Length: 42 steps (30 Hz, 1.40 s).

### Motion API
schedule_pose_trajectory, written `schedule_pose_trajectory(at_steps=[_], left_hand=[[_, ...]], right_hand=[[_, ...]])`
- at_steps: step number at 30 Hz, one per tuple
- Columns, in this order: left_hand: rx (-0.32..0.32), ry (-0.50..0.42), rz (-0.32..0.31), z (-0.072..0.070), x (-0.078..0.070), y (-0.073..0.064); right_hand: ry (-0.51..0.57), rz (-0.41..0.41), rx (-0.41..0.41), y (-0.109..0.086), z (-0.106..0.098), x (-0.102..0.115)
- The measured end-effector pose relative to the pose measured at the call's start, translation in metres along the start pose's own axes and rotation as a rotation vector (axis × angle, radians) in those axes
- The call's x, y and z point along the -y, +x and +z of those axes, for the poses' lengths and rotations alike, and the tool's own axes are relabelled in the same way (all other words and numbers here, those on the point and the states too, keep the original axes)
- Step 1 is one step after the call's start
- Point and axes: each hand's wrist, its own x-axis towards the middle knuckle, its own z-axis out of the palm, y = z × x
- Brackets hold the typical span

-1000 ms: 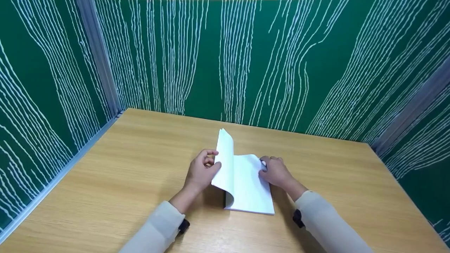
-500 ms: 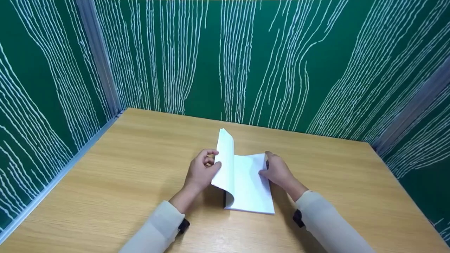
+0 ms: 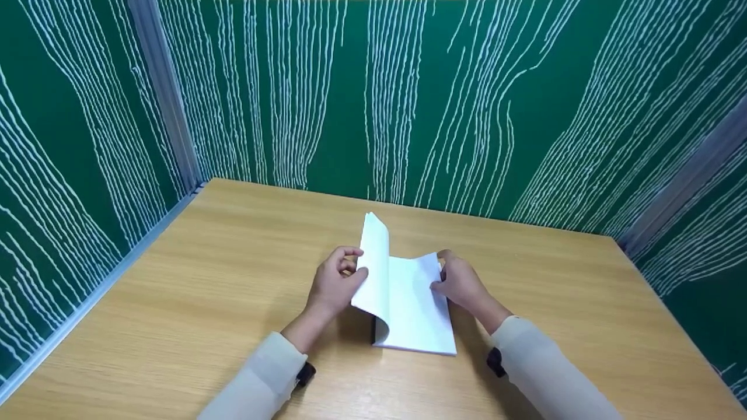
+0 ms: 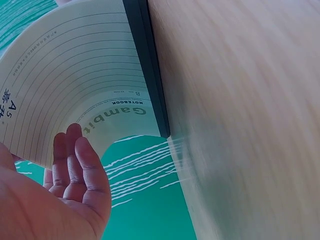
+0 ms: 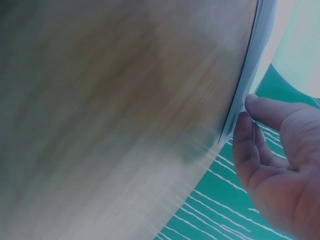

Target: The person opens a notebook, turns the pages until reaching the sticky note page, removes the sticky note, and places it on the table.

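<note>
A notebook lies open on the wooden table, its white pages facing up. My left hand pinches a curled stack of leaves that stands raised at the left side, thumb on the near face. In the left wrist view the outer cover shows ruled lines and the words "Gambit NOTEBOOK", beside a dark spine. My right hand pinches the right edge of the pages near the far corner, which is bent up slightly. How many sheets it holds cannot be seen.
The wooden table runs back to a green wall with white wavy lines. Similar panels close in both sides, with grey posts at the corners. A dark band with a small device sits at each wrist.
My right forefinger has shifted at the far right corner of the pages, and that corner now rises and tips slightly left. My left hand keeps its hold, practically still.
</note>
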Motion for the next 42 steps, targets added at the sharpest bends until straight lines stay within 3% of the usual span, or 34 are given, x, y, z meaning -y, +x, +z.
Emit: schedule_pose_trajectory(at_steps=[10, 16, 25, 35, 42], left_hand=[[0.009, -0.003, 0.019, -0.001, -0.002, 0.0], [0.003, 0.003, 0.025, -0.001, -0.001, 0.002], [-0.002, -0.007, 0.003, 0.0, -0.001, 0.002], [-0.009, 0.006, -0.012, 0.001, -0.001, 0.001], [-0.007, -0.006, -0.005, 0.0, 0.0, 0.0]], right_hand=[[-0.019, -0.113, -0.022, 0.0, -0.006, -0.002], [0.038, -0.101, -0.018, -0.001, -0.012, 0.0], [0.097, -0.189, -0.036, -0.003, -0.015, 0.003], [0.195, -0.264, 0.054, -0.01, -0.012, 0.009], [0.175, -0.303, 0.115, -0.015, -0.008, 0.013]])
